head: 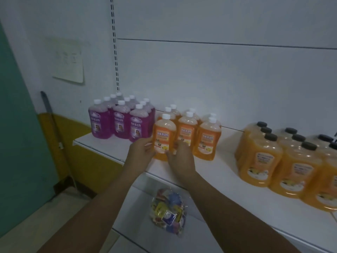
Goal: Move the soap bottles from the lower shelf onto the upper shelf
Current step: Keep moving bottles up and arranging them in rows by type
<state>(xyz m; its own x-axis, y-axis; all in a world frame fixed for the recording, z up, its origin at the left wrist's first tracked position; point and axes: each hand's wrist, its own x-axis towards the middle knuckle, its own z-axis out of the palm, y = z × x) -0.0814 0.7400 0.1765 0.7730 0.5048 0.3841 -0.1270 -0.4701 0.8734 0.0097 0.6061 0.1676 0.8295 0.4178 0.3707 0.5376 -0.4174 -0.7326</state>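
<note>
1. One long-handled tool (54,125) leans on the left wall; its head is hard to make out. Above it hangs one paper notice (68,63), its writing too faint to read.
2. Purple bottles (120,123) stand at the left end of the upper shelf (224,172). Ten white caps can be counted, and the rear bottles are hidden except for those caps.
3. The left hand (141,152) has its grip clamped on the left side of the front orange bottle (165,136).
4. That bottle is upright at the upper shelf's front. Its label reads "地板清洁剂". Its base is partly hidden, so I cannot tell whether it rests on the shelf.
5. The right hand (180,159) has its grip clamped on the bottle's right side.
6. The small orange bottles (207,141) show seven white caps in all, counting the held one.
7. One clear bag of coloured packets (168,212) lies on the lower shelf (136,207); its print is unreadable.
8. The large orange bottles (259,161) show eight dark caps. Their labels are blurred and the group is cut off by the right edge.
</note>
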